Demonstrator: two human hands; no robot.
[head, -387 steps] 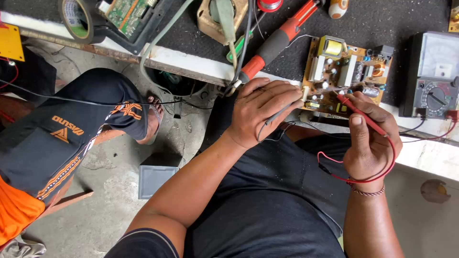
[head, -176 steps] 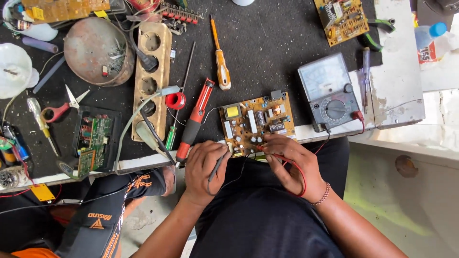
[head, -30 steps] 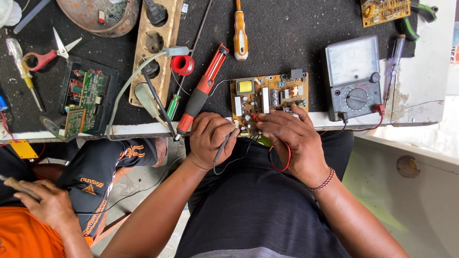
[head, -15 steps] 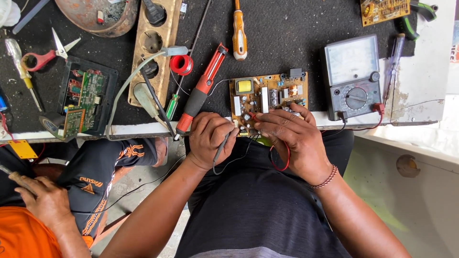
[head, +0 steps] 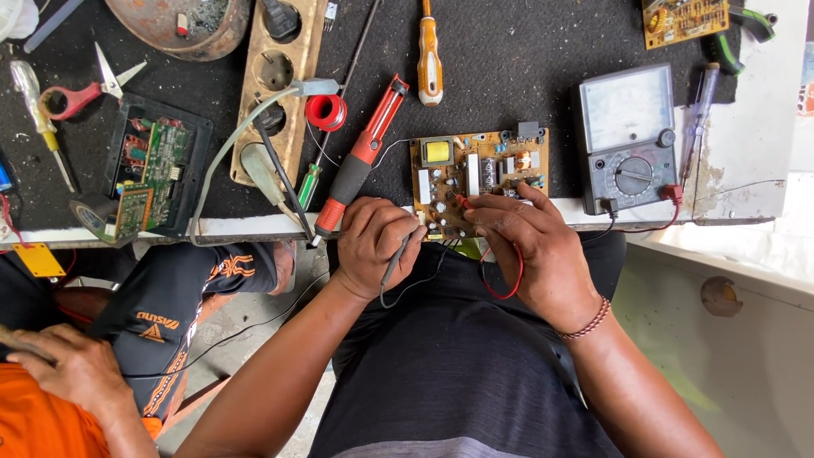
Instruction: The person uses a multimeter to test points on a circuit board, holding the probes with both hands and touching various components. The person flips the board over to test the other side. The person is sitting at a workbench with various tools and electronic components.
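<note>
A brown circuit board [head: 487, 170] with a yellow part lies at the front edge of the black bench mat. My left hand [head: 373, 246] grips a black test probe [head: 395, 261] whose tip touches the board's near edge. My right hand [head: 530, 246] pinches a red test probe [head: 463, 203] against the board's middle. Red and black leads run from the probes to a grey analogue meter [head: 627, 140] standing right of the board.
A red-handled soldering iron [head: 360, 161] lies left of the board, beside a solder spool [head: 326, 111] and a wooden socket strip [head: 275, 80]. An orange screwdriver [head: 429, 55], scissors [head: 80, 92] and an open green board [head: 153, 174] are farther off. Another person's hand [head: 72, 369] rests lower left.
The view has drifted slightly. My hands stay on the board with both probes. The other person's hand at lower left has shifted a little.
</note>
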